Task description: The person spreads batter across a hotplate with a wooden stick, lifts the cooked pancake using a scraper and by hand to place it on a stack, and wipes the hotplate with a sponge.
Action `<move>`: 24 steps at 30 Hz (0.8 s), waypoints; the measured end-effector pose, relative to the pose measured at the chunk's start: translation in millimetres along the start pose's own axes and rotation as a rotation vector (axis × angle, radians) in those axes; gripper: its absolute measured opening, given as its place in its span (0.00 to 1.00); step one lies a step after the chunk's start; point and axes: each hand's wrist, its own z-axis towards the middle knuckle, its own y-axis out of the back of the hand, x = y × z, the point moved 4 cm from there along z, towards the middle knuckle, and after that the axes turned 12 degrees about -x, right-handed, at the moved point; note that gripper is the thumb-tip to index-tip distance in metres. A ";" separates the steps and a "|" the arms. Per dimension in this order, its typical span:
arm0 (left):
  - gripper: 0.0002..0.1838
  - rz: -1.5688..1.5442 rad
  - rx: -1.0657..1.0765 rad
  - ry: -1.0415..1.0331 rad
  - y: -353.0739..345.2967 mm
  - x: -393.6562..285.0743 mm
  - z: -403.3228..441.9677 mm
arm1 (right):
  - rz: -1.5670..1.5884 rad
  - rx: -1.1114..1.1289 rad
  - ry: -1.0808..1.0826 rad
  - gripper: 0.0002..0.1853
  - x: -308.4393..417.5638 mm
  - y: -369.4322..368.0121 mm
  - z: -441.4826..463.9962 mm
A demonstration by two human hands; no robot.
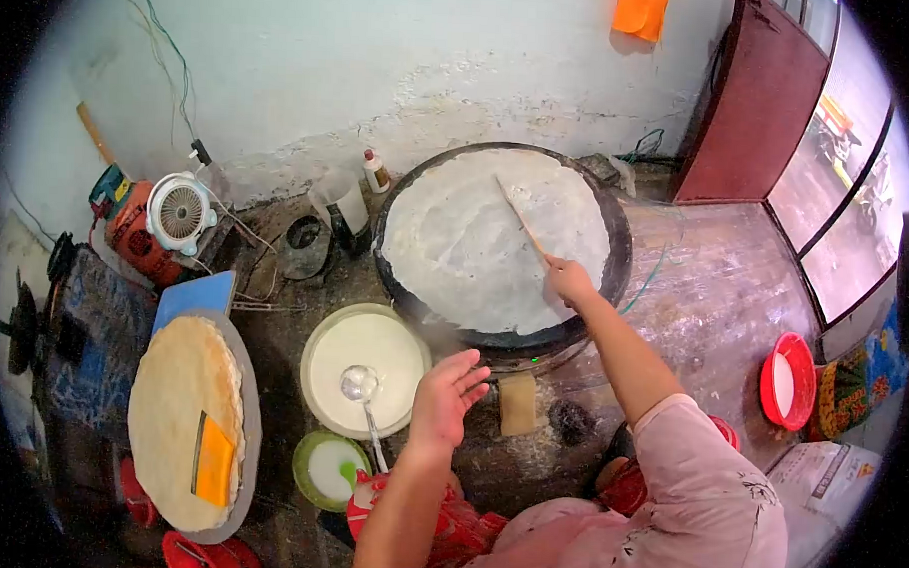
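Observation:
A thin pale sheet of batter [456,234] covers most of a big round black griddle [625,230]. My right hand [572,282], at the griddle's lower right, is closed round the end of a thin wooden stick [520,218], which reaches over the batter. Raised in front of the griddle, my left hand [450,399] holds nothing, its fingers apart. Just left of it, a wide bowl of white batter [337,360] has a metal ladle [359,383] in it.
A green bowl [305,484] of white liquid sits below the batter bowl. At left, a stack of flat round cakes [175,404] bears an orange-yellow scraper [214,464]. Beyond are a small fan [181,213] and a jug [337,200]. A red basin [807,361] stands right.

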 end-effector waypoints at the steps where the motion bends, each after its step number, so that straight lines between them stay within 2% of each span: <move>1: 0.19 0.002 0.004 0.000 0.2 0.0 0.7 | 0.000 -0.004 0.003 0.20 -2.5 2.4 4.5; 3: 0.19 0.003 0.004 0.005 0.5 0.6 0.6 | 0.132 -0.166 0.047 0.18 -25.5 14.1 25.5; 4: 0.18 0.005 0.001 0.003 -0.5 0.3 -0.4 | 0.095 -0.247 0.195 0.18 -62.6 -1.0 57.7; 5: 0.18 0.008 -0.004 0.001 -1.5 -0.4 -1.4 | 0.095 -0.247 0.195 0.18 -60.9 2.0 48.9; 7: 0.18 0.011 -0.010 0.003 -3.9 -2.4 -4.2 | 0.002 0.085 0.144 0.20 -40.3 10.2 12.0; 8: 0.18 0.014 -0.018 0.005 -4.6 -2.2 -5.2 | 0.149 0.178 -0.101 0.21 -25.8 23.5 -10.2; 9: 0.18 0.016 -0.017 0.008 -4.1 -0.9 -5.0 | 0.149 0.177 -0.104 0.21 -29.4 25.0 -11.4; 11: 0.18 0.026 -0.021 -0.008 -3.1 0.6 -2.8 | 0.024 -0.170 0.403 0.17 -27.6 43.4 -13.0; 12: 0.18 0.026 -0.020 -0.007 -3.4 0.7 -3.3 | -0.255 -0.189 0.432 0.17 -58.9 27.6 3.8; 13: 0.18 0.023 -0.014 -0.001 -4.1 0.7 -3.9 | -0.076 -0.187 0.741 0.17 -76.8 14.3 -1.2; 15: 0.18 0.018 -0.011 0.008 -5.0 1.5 -5.4 | 0.064 0.307 0.114 0.19 -45.9 24.5 -56.8; 16: 0.18 0.017 -0.011 0.010 -6.3 0.8 -6.5 | 0.064 0.307 0.112 0.19 -50.8 25.1 -60.2; 18: 0.18 0.016 -0.011 0.012 -7.2 0.1 -7.3 | 0.588 0.306 -0.111 0.21 -66.7 27.0 -68.1; 21: 0.18 0.007 -0.008 0.007 -6.1 2.2 -6.8 | 0.589 0.260 -0.216 0.22 -78.8 30.9 -66.5; 24: 0.18 0.007 0.007 0.014 -5.7 4.9 -6.0 | 0.530 0.236 -0.201 0.21 -76.4 33.3 -68.2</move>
